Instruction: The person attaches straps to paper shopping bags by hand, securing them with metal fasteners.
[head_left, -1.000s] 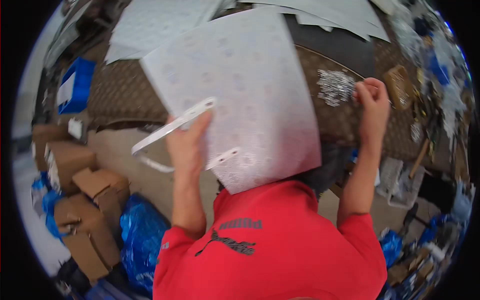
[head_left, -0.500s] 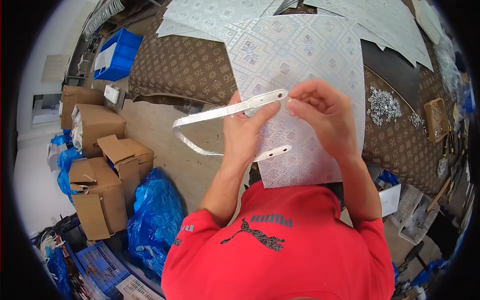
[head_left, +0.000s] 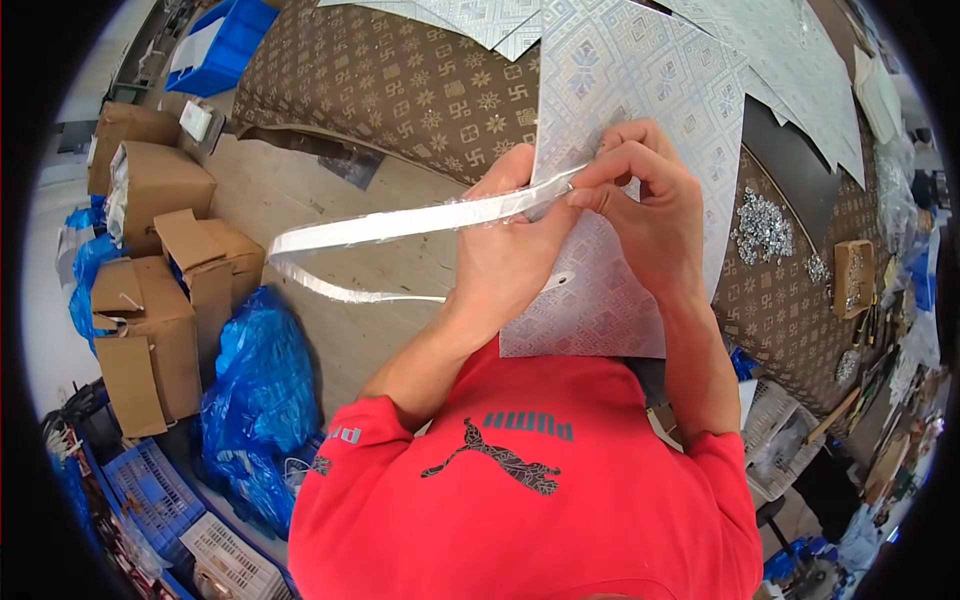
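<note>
My left hand grips a bent, U-shaped metal strip and presses its upper arm against a silver patterned sheet. The strip's lower arm runs under my left wrist, and its end with small holes shows beside my palm. My right hand pinches the tip of the upper arm with thumb and fingers closed. Whether a small part sits between those fingertips is hidden.
A table under a brown patterned cloth carries more silver sheets, a heap of small metal fasteners and a small box. Cardboard boxes, blue bags and a blue crate stand on the floor at left.
My right hand left the heap of fasteners and came to the tip of the strip. Strip, sheet and both hands now sit closer to me.
</note>
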